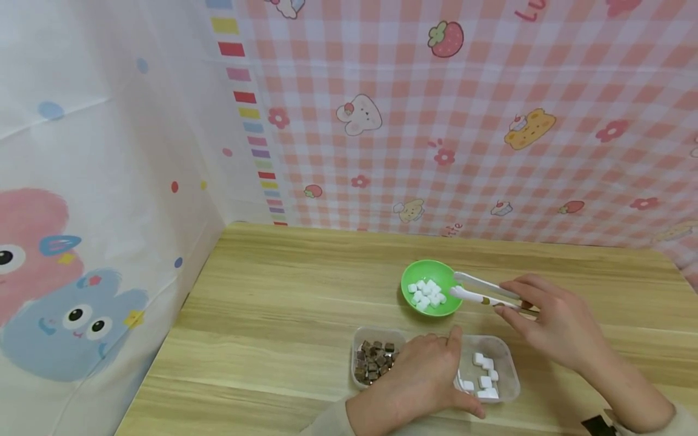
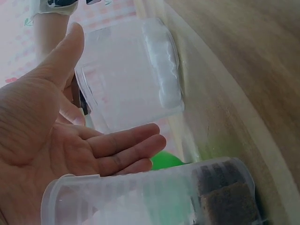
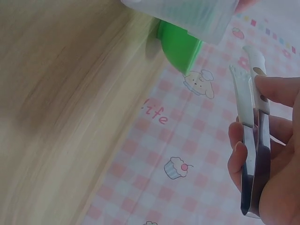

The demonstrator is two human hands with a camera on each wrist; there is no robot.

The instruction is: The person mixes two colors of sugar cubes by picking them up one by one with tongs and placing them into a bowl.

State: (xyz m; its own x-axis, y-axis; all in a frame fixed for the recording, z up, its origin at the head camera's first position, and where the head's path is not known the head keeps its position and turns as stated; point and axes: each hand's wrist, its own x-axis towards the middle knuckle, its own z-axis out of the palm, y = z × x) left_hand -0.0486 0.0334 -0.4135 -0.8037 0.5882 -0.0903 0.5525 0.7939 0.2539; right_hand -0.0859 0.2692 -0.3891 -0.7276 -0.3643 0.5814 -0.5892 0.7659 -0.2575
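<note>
My right hand (image 1: 561, 321) holds a pair of tongs (image 1: 485, 297) with white ends and metal handles. The tips are slightly apart at the right rim of a green bowl (image 1: 408, 297), which contains several white cubes (image 1: 428, 292). In the right wrist view, nothing shows between the tips of the tongs. My left hand (image 1: 420, 369) reaches over two clear plastic boxes, its thumb and index finger spread beside the near right one (image 1: 509, 363). That box contains several white cubes (image 1: 485, 381); the left box (image 1: 355, 348) contains brown cubes (image 1: 376, 360), partly hidden by my hand.
The wooden table (image 1: 272, 303) runs back to a pink checked cloth (image 1: 338, 163). A white cloth with cartoon figures (image 1: 98, 181) hangs along the left side. The bowl stands just behind the two boxes.
</note>
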